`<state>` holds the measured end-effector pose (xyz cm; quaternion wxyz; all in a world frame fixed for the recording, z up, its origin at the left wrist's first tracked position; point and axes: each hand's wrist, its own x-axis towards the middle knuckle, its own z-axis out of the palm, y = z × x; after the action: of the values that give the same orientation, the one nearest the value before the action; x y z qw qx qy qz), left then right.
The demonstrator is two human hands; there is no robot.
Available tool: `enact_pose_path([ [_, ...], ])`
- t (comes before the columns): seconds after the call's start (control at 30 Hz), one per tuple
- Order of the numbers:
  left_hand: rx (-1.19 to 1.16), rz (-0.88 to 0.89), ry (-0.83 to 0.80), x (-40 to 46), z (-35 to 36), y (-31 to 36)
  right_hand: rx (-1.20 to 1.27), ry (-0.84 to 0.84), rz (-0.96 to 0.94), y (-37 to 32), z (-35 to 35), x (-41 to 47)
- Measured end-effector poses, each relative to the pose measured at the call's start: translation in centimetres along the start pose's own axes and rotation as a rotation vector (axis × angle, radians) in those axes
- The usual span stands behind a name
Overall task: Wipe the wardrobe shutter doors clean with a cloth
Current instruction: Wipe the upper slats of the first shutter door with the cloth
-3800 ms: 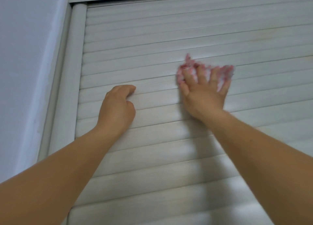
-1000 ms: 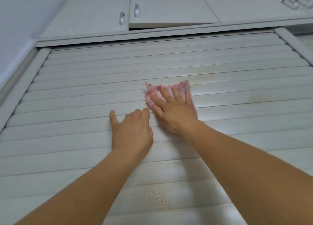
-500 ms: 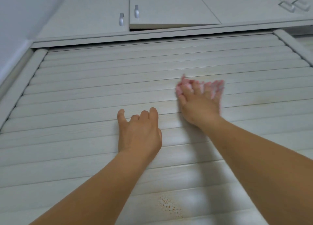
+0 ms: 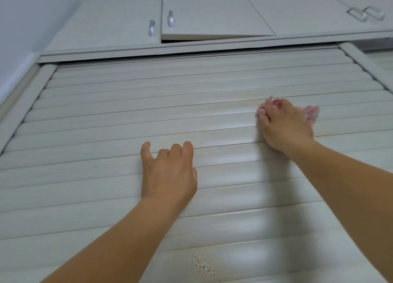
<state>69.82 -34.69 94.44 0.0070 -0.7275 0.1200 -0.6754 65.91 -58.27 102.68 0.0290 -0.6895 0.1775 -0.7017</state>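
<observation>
On the shutter door (image 4: 127, 121), right hand (image 4: 286, 125) presses cloth (image 4: 311, 112) flat.

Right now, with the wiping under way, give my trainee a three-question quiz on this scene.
1. Which hand holds the cloth?
2. True or false: the left hand rests on the shutter door.
3. The brown speckled stain lies: A) above both hands, B) below them, C) under the cloth.

Key: 1. The right hand. 2. True. 3. B.
</observation>
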Motion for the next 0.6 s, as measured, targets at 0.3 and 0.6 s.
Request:
enact_pose_path([
  [0.3,-0.018,-0.063,0.037,2.7,-0.5,1.7,0.111,-0.048,-0.447,-9.2,0.0,-2.0],
  [0.6,-0.294,-0.087,-0.034,5.4,-0.9,2.5,-0.007,-0.019,-0.155,4.3,-0.7,3.3],
])
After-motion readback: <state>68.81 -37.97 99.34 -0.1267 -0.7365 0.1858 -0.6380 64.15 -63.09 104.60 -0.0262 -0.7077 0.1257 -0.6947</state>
